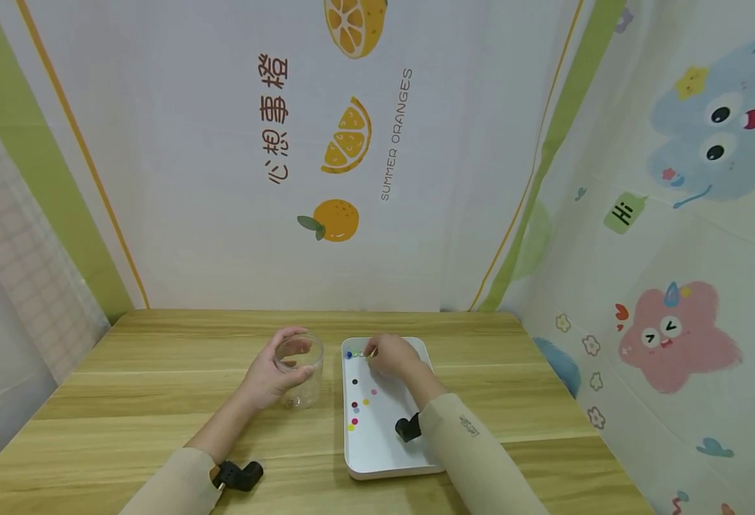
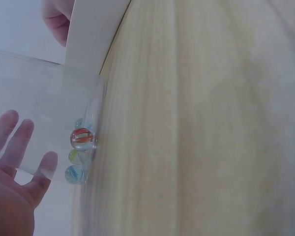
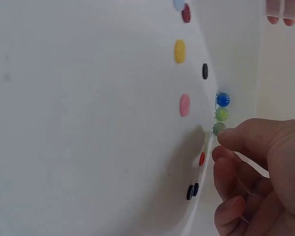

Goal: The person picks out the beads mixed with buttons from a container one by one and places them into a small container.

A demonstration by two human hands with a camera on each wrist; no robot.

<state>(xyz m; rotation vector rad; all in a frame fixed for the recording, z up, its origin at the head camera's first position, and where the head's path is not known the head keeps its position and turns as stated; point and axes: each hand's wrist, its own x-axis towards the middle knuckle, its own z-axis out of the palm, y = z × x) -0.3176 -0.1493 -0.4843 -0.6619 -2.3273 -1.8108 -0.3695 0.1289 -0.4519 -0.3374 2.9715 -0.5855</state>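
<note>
My left hand (image 1: 267, 378) grips a clear cylindrical container (image 1: 309, 390) by its side, upright beside the tray. At its bottom lie several glass marbles, one with orange stripes (image 2: 81, 139). My right hand (image 1: 392, 354) is inside the white tray (image 1: 377, 454), at its far left part. In the right wrist view the thumb tip is right at a pale green marble (image 3: 219, 129), with the curled index finger a little apart from it. A yellow-green marble (image 3: 221, 114) and a blue marble (image 3: 223, 100) line up beside it along the tray wall.
Flat round discs lie scattered in the tray, among them a yellow disc (image 3: 180, 51), a pink disc (image 3: 185, 105) and a red disc (image 3: 202, 159). The tray stands on a wooden table (image 1: 178, 390), with a printed curtain (image 1: 210, 236) behind it.
</note>
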